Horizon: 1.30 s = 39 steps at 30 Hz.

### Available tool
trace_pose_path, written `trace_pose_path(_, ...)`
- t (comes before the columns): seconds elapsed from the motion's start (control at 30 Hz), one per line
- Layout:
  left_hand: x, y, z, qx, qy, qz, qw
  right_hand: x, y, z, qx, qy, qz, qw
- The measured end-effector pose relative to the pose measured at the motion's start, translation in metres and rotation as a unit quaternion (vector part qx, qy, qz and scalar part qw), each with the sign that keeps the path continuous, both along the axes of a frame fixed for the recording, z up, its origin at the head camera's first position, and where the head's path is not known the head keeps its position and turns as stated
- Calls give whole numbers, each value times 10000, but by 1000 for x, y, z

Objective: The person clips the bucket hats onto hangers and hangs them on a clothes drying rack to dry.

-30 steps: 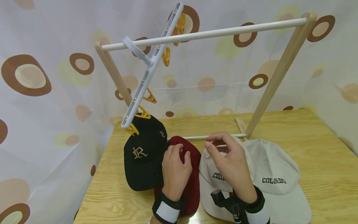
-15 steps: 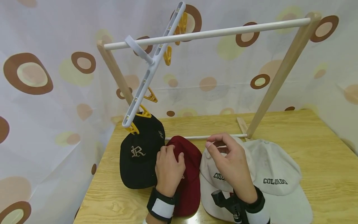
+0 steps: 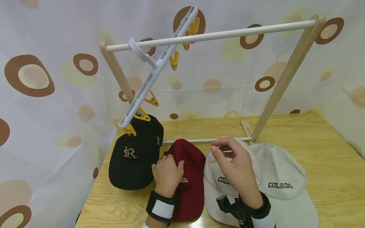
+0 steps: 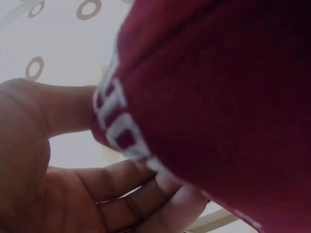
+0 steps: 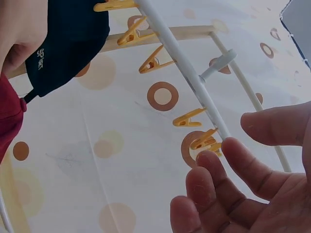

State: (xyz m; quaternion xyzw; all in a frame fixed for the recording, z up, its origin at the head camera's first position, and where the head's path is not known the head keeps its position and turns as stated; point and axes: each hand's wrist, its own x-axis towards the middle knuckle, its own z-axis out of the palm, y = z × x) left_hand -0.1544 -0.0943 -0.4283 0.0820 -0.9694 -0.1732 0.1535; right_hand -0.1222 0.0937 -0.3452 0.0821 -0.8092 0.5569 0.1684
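Observation:
In the head view a black cap (image 3: 134, 167) with an "R" emblem hangs from yellow clips (image 3: 142, 117) at the near end of a white clip hanger (image 3: 154, 71). Beside it a red cap (image 3: 191, 161) lies on the table. My left hand (image 3: 166, 175) sits between these two caps, over the red cap's left side, fingers bent near the black cap's edge. In the left wrist view the red cap (image 4: 218, 111) hides part of the thumb and fingers. My right hand (image 3: 238, 171) hovers above a white "COLORADO" cap (image 3: 212, 202), fingers loosely bent and holding nothing.
The hanger hooks over the white rod (image 3: 228, 34) of a wooden-legged rack (image 3: 288, 79). Other yellow clips (image 3: 174, 60) on it hold nothing. A second white cap (image 3: 276, 164) overlaps the first at right on the wooden table (image 3: 333, 164). Patterned cloth (image 3: 216, 85) hangs behind.
My left hand has moved left and slightly down, off the red cap's middle. The black cap has shifted left and the hanger has turned a little. My right hand has hardly moved.

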Motion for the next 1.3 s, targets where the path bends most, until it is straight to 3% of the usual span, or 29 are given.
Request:
trace_pose_path(0.17,0,-3,-1,-65,83,58,9999,0,2,-2,-20,11,-44,10000)
trace_pose_path(0.57,9,-8,7,172,226,-136,9995,0,3,-3,48,-114,-64,9999)
trace_pose_path(0.87,10,-10,12,616,300,-80,9976,-3,0,0,85,25,16,10000)
trace_pose_path(1.07,8,-8,19,837,393,-212,9955,-1,0,1,107,-23,33,9999)
trace_pose_path(1.3,4,-5,27,1518,674,-493,9849,0,2,2,80,31,23,10000)
